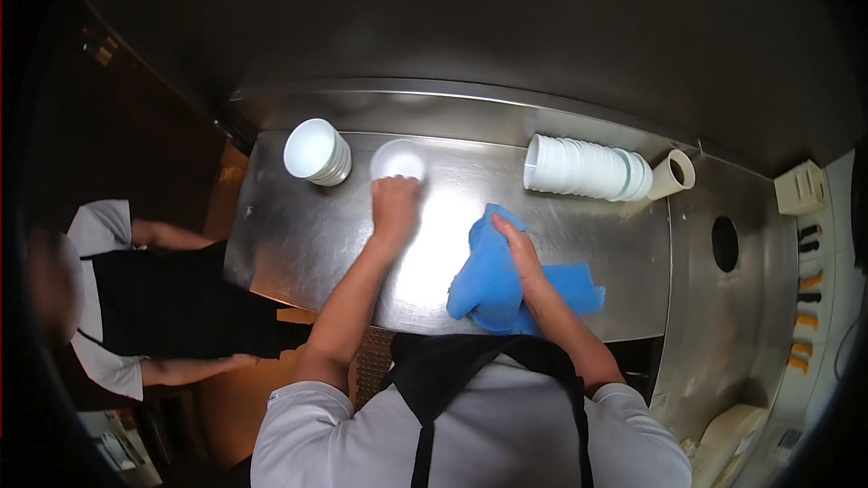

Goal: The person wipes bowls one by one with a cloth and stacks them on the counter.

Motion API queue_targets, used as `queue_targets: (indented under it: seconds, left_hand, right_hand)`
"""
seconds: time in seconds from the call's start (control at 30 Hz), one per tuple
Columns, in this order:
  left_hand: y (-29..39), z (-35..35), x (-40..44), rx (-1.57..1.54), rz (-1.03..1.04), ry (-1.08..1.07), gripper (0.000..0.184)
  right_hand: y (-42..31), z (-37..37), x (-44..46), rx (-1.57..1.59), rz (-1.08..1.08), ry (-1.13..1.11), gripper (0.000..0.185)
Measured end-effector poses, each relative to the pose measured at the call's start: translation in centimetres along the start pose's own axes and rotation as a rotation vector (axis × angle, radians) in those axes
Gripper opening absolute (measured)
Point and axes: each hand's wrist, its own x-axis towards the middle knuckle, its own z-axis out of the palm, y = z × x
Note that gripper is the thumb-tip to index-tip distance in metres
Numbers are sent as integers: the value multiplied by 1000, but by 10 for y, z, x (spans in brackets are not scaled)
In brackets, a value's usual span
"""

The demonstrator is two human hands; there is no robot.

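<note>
White bowl [398, 159] just beyond the left hand [395, 206]; nested bowls [325, 154] stand to its left.
Left fingers grasp the bowl's near rim; right hand [519, 248] clutches a blue cloth [488, 282].

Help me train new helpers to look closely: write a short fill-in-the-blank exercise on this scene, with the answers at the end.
1. The person's ____ hand is at a white container.
2. The right hand grips a cloth whose colour is ____.
3. The long stack of white containers lies on its ____.
4. The apron of the other person, at the left of the view, is coloured ____.

Missing words: left; blue; side; black.
</note>
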Motion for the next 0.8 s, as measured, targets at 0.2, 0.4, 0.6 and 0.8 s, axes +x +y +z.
queue_targets:
  seconds: [0.2,0.4,0.6,0.8]
  left_hand:
    - [64,17,28,-363,-2,118,49]
    - [152,63,61,-860,-213,-440,41]
    - [137,111,57,-1513,-586,-196,29]
    - [139,29,18,-788,-209,-18,29]
  right_hand:
    - [2,-47,-6,195,8,78,44]
    - [-2,-59,-12,225,-28,81,41]
    - [16,-83,-5,248,-75,158,46]
    - [42,-48,7,-379,-801,344,50]
